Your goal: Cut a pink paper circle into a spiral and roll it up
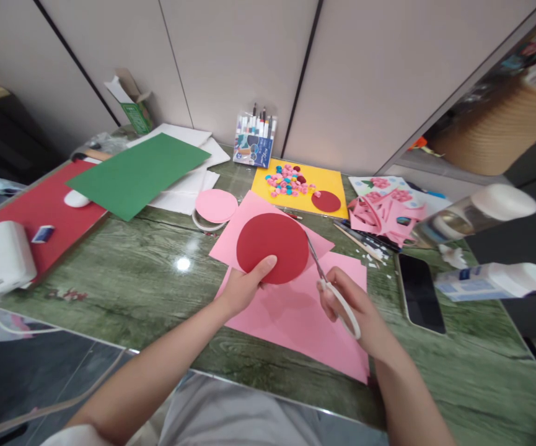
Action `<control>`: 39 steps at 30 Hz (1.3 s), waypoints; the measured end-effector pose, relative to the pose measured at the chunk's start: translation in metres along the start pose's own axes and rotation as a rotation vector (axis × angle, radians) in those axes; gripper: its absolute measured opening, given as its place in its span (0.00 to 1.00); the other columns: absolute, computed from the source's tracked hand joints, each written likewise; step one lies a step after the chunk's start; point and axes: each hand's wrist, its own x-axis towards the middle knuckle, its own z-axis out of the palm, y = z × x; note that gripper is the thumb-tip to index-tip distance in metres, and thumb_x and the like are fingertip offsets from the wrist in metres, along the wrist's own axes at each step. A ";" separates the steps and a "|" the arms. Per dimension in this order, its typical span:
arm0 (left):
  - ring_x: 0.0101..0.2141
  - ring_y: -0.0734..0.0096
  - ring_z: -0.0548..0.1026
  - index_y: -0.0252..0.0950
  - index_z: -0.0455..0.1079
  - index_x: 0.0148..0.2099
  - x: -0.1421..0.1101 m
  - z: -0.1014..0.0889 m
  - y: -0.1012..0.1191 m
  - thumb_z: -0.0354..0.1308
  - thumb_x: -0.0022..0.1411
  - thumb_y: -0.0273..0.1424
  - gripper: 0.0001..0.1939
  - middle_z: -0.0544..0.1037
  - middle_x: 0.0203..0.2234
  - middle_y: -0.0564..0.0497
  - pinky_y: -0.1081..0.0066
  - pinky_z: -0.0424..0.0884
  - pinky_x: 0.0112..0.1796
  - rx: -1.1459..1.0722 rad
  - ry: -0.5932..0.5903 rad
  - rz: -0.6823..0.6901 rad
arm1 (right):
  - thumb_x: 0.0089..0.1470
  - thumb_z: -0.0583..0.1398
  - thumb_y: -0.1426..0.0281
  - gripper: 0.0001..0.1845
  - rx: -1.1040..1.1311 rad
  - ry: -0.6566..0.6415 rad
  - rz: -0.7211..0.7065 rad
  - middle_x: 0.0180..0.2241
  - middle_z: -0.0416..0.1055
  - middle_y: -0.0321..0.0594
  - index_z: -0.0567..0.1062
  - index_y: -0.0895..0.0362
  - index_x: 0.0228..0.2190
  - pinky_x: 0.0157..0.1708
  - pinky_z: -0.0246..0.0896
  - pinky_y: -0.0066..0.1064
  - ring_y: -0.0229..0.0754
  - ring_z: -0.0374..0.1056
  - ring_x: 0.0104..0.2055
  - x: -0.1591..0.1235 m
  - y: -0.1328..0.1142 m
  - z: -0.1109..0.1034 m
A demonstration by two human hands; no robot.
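My left hand (244, 286) pinches the lower edge of a dark red paper circle (272, 246), thumb on top, and holds it above pink paper sheets (295, 310). My right hand (349, 303) grips white-handled scissors (328, 279). Their blades point up toward the circle's right edge and touch it or nearly so. Both hands are over the green wood-grain table (123, 279).
A pink paper circle (215, 205) lies on a tape roll. Behind are a yellow sheet (333, 181) with small coloured pieces, a smaller red circle (326, 201), markers (253, 139), green paper (140, 170) and red paper (44, 207). At right lie pink scraps (383, 214), a phone (420, 291) and glue bottles (495, 280).
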 end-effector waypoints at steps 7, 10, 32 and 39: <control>0.14 0.82 0.61 0.34 0.68 0.30 0.001 -0.002 0.004 0.65 0.46 0.43 0.18 0.66 0.15 0.57 0.78 0.56 0.14 -0.015 -0.003 -0.003 | 0.61 0.52 0.59 0.14 -0.030 0.005 0.002 0.20 0.58 0.29 0.59 0.53 0.28 0.26 0.49 0.30 0.35 0.53 0.22 -0.001 -0.002 0.000; 0.14 0.82 0.60 0.33 0.67 0.29 0.004 -0.004 0.003 0.65 0.47 0.43 0.18 0.67 0.16 0.56 0.78 0.56 0.14 -0.001 -0.017 0.010 | 0.61 0.52 0.59 0.13 -0.029 0.002 0.010 0.20 0.58 0.29 0.59 0.53 0.28 0.26 0.49 0.29 0.35 0.53 0.22 -0.001 -0.002 0.001; 0.15 0.81 0.62 0.34 0.69 0.31 0.005 -0.013 0.011 0.63 0.51 0.41 0.15 0.68 0.16 0.56 0.78 0.58 0.15 0.099 -0.175 0.022 | 0.60 0.52 0.56 0.15 -0.028 -0.014 0.002 0.21 0.58 0.30 0.59 0.53 0.29 0.26 0.49 0.30 0.36 0.53 0.23 -0.004 -0.004 -0.005; 0.15 0.81 0.63 0.34 0.68 0.29 0.004 -0.013 0.014 0.63 0.50 0.42 0.16 0.69 0.18 0.55 0.78 0.59 0.15 0.114 -0.168 0.011 | 0.60 0.53 0.58 0.14 -0.045 -0.012 0.006 0.21 0.58 0.29 0.59 0.53 0.29 0.27 0.49 0.30 0.35 0.53 0.23 -0.005 -0.003 -0.004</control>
